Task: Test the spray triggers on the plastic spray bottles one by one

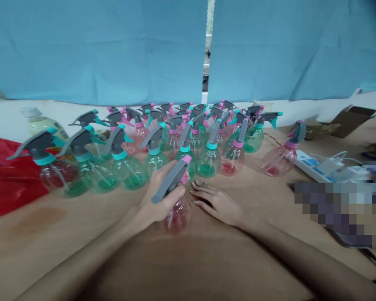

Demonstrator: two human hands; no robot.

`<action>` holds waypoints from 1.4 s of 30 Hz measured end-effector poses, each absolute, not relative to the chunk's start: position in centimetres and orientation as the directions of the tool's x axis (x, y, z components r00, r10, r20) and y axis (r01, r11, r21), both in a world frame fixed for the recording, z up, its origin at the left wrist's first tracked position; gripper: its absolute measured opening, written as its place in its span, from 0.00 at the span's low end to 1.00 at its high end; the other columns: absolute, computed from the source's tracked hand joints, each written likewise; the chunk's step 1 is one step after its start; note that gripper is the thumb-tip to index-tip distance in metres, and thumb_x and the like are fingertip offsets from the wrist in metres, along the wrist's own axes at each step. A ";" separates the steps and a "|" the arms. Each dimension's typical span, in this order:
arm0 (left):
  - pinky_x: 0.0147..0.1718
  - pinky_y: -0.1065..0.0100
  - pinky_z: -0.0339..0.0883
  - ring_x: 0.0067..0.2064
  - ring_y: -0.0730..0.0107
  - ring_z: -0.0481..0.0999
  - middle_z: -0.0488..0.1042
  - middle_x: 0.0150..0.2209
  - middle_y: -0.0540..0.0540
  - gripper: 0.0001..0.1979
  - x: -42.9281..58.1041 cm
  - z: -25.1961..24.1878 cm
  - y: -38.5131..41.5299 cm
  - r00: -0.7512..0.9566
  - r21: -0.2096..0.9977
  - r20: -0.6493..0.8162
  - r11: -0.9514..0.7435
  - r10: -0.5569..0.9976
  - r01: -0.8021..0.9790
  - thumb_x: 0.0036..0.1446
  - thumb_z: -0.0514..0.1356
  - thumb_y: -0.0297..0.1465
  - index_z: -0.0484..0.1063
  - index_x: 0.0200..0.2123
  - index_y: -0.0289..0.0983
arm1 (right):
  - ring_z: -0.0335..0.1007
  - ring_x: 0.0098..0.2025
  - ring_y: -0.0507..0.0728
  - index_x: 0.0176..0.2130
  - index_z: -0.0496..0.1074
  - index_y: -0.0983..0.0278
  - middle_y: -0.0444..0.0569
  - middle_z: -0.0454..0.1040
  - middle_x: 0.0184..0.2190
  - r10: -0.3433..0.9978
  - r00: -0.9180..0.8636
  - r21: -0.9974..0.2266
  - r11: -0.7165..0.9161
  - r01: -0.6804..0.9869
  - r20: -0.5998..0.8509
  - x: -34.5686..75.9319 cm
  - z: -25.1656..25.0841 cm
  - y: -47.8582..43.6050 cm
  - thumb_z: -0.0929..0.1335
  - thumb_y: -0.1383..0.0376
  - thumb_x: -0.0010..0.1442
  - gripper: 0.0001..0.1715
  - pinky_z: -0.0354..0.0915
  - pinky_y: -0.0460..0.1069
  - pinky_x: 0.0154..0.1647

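Observation:
My left hand (163, 196) is closed round the neck of a pink spray bottle (178, 217) with a grey trigger head and a pink nozzle. The bottle stands close in front of me, slightly tilted, and my fingers hide its collar. To its right, my right hand (217, 202) rests on the table with its fingers stretched out, holding nothing. Just beyond my hands runs a row of spray bottles, among them a green spray bottle (130, 175) and another pink spray bottle (232, 161).
Several more spray bottles crowd behind the row. A red plastic bag (12, 179) lies at the left, near a pale capped bottle (45, 121). On the right are a lone pink spray bottle (278, 161), a white power strip (315, 165) and an open cardboard box (352, 119).

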State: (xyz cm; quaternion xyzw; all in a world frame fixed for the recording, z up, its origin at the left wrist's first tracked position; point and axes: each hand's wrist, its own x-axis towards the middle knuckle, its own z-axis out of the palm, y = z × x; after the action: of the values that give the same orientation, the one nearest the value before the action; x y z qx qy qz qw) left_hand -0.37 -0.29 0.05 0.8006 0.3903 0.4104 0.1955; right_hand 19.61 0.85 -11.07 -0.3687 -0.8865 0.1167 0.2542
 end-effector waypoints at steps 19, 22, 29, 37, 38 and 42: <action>0.33 0.66 0.70 0.32 0.68 0.74 0.72 0.33 0.49 0.12 -0.3 -0.7 -0.1 0.360 0.715 0.456 -0.576 0.814 0.395 0.48 0.54 0.28 0.67 0.39 0.40 | 0.55 0.61 0.59 0.56 0.64 0.62 0.52 0.64 0.57 0.735 -0.566 -0.295 0.673 0.678 0.374 19.9 -10.8 0.5 0.59 0.57 0.64 0.24 0.56 0.59 0.60; 0.33 0.66 0.70 0.32 0.68 0.74 0.72 0.33 0.48 0.10 -0.4 -0.9 0.0 0.357 0.701 0.470 -0.587 0.807 0.406 0.49 0.54 0.29 0.68 0.38 0.39 | 0.55 0.61 0.59 0.56 0.64 0.63 0.53 0.65 0.57 0.737 -0.563 -0.288 0.669 0.685 0.374 19.9 -10.7 0.4 0.59 0.57 0.64 0.24 0.56 0.58 0.60; 0.35 0.64 0.69 0.32 0.68 0.74 0.71 0.34 0.48 0.16 -0.4 -1.1 0.0 0.362 0.705 0.474 -0.593 0.802 0.389 0.51 0.54 0.28 0.69 0.44 0.41 | 0.56 0.61 0.58 0.56 0.64 0.64 0.54 0.65 0.57 0.725 -0.568 -0.318 0.685 0.656 0.390 20.0 -10.8 0.5 0.59 0.58 0.64 0.23 0.55 0.58 0.61; 0.32 0.66 0.69 0.32 0.67 0.75 0.73 0.33 0.47 0.16 -0.6 -1.4 0.1 0.364 0.708 0.473 -0.592 0.802 0.384 0.50 0.54 0.27 0.69 0.44 0.40 | 0.55 0.61 0.58 0.56 0.64 0.65 0.53 0.63 0.58 0.726 -0.573 -0.317 0.685 0.656 0.382 20.1 -10.9 0.6 0.58 0.57 0.65 0.24 0.54 0.57 0.61; 0.32 0.66 0.69 0.32 0.67 0.75 0.74 0.33 0.47 0.15 -0.6 -1.4 0.1 0.361 0.700 0.485 -0.601 0.797 0.386 0.50 0.54 0.27 0.69 0.43 0.40 | 0.55 0.61 0.58 0.56 0.64 0.65 0.53 0.63 0.58 0.726 -0.573 -0.316 0.684 0.657 0.380 20.0 -10.9 0.6 0.58 0.57 0.65 0.24 0.54 0.57 0.61; 0.34 0.65 0.70 0.32 0.67 0.75 0.75 0.34 0.47 0.15 -0.6 -1.3 0.1 0.358 0.684 0.498 -0.612 0.790 0.397 0.50 0.54 0.27 0.70 0.42 0.39 | 0.55 0.61 0.57 0.56 0.64 0.65 0.53 0.63 0.58 0.727 -0.575 -0.321 0.684 0.655 0.375 20.0 -10.9 0.6 0.58 0.57 0.65 0.24 0.53 0.57 0.62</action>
State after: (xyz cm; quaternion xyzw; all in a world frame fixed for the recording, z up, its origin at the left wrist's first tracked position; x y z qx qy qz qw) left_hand -0.61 0.09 -1.33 0.7910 0.3750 0.4245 0.2312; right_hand 20.04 0.58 -10.85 -0.3908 -0.8844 0.0735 0.2445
